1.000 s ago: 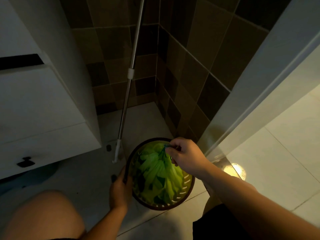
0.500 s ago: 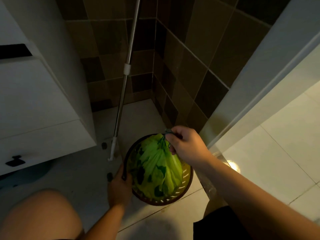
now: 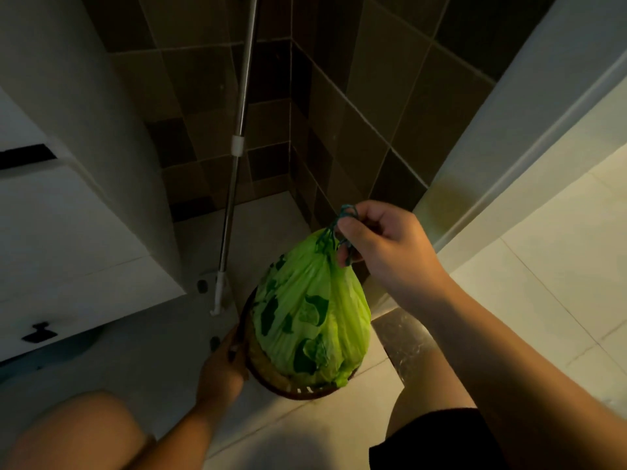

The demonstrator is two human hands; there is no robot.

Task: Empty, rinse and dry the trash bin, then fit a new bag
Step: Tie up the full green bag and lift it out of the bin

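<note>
A full green trash bag [image 3: 310, 317] hangs by its dark drawstring from my right hand [image 3: 390, 247], which pinches the cord above the bag. The bag is lifted most of the way out of a small round brown bin [image 3: 271, 381] with a slotted wall, standing on the pale tiled floor. Only the bin's left and near rim show under the bag. My left hand [image 3: 222, 364] grips the bin's left rim and holds it down.
A metal mop pole [image 3: 234, 171] leans in the tiled corner just behind the bin. A white cabinet [image 3: 68, 205] with dark handles stands at left. A white door frame [image 3: 509, 137] runs along the right. My bare knees are at the bottom.
My right hand has risen with the drawstring, pulling the green bag from inside the bin to well above its rim. My left hand stays on the bin's rim.
</note>
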